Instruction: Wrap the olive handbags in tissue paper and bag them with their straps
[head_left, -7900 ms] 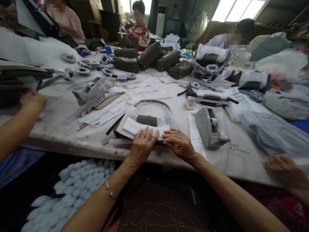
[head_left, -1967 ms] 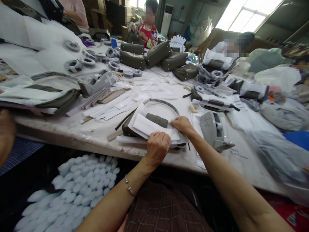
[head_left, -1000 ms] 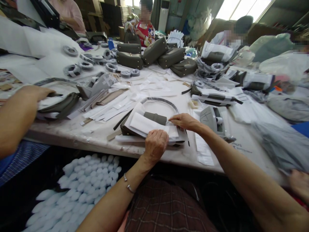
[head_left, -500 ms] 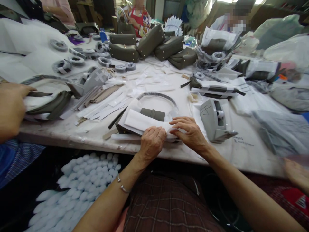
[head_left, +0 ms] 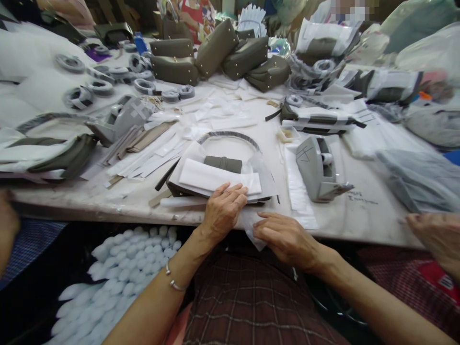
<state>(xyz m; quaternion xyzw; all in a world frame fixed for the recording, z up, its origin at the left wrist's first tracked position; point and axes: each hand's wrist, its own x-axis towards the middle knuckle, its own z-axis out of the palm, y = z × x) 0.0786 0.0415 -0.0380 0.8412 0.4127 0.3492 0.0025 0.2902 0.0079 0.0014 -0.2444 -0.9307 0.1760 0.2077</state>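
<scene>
A dark olive handbag (head_left: 223,164) lies on its side near the table's front edge, its wrapped handle (head_left: 230,134) arched away from me. A white foam sheet (head_left: 219,178) covers most of it. My left hand (head_left: 224,208) rests on the foam's lower edge with its fingers stretched out. Just below the bag, at the table edge, my right hand (head_left: 283,237) pinches a thin translucent wrapping sheet (head_left: 254,230). Part of that sheet is hidden under my fingers.
A grey tape dispenser (head_left: 316,167) stands to the right, another (head_left: 124,117) to the left. Brown and white strips (head_left: 147,153) lie between. Several olive bags (head_left: 215,50) are piled at the back. Co-workers' hands show on the left (head_left: 7,220) and right (head_left: 436,237).
My right hand has moved down from the bag's right side to the table edge. My left hand's fingers have straightened over the foam. The left co-worker's hand has drawn back from its bag.
</scene>
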